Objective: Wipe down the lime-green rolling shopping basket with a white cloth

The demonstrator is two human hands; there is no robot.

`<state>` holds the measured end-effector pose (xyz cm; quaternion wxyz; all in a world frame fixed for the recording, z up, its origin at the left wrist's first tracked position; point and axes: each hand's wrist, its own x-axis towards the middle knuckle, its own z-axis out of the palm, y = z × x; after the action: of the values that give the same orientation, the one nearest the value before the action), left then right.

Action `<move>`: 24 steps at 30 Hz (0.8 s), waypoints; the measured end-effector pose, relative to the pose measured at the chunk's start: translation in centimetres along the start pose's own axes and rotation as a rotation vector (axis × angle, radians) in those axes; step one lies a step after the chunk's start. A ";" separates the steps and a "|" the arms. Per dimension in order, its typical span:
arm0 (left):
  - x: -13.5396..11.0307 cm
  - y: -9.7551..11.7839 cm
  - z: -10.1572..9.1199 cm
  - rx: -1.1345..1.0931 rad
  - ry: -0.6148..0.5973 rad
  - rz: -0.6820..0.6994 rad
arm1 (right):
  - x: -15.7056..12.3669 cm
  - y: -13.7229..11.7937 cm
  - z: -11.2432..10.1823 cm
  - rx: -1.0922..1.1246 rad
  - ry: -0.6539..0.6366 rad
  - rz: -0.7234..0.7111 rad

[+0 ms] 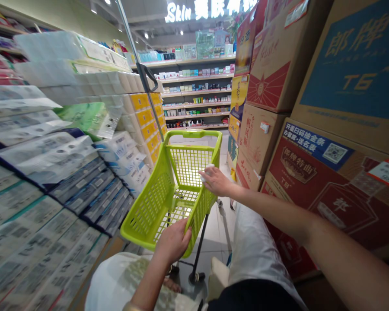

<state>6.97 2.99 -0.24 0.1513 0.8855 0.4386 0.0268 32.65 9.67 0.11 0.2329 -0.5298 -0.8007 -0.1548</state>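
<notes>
A lime-green plastic shopping basket (149, 203) stands on a wheeled frame in a shop aisle, and I see nothing lying in it. My left hand (172, 242) grips the basket's near rim, fingers curled over the edge. My right hand (216, 180) reaches over the right rim and is closed around a small white object (207, 169) that I cannot identify.
Stacked packs of tissue paper (45, 172) line the left side. Tall piles of cardboard boxes (311, 129) stand close on the right. A dark trolley handle (147, 75) rises ahead. Shelves of skincare goods (197, 95) close off the aisle's far end. Tiled floor (214, 233) runs between.
</notes>
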 end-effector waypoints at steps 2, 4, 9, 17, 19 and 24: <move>0.0 0.0 0.0 -0.001 0.000 -0.003 | -0.5 -1.4 0.0 0.023 -0.064 -0.122; 0.0 -0.1 0.0 0.000 0.002 -0.004 | -0.8 -2.5 0.1 0.031 -0.097 -0.208; -0.2 -0.2 0.1 0.003 0.001 -0.006 | 0.1 -1.6 -0.7 -0.069 -0.061 -0.246; -0.2 -0.3 -0.1 0.014 -0.007 -0.007 | 1.1 1.0 -0.9 -0.044 0.089 -0.067; -0.2 -0.4 -0.1 0.007 -0.008 -0.005 | 0.2 -0.5 -0.1 0.025 0.065 -0.171; -0.3 -1.0 0.1 -0.039 0.003 0.020 | -1.1 -1.7 0.3 0.131 -0.029 -0.352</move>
<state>5.99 3.30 -0.64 0.1674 0.8866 0.4295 0.0380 31.43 8.28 -0.73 0.2247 -0.3675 -0.8926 -0.1331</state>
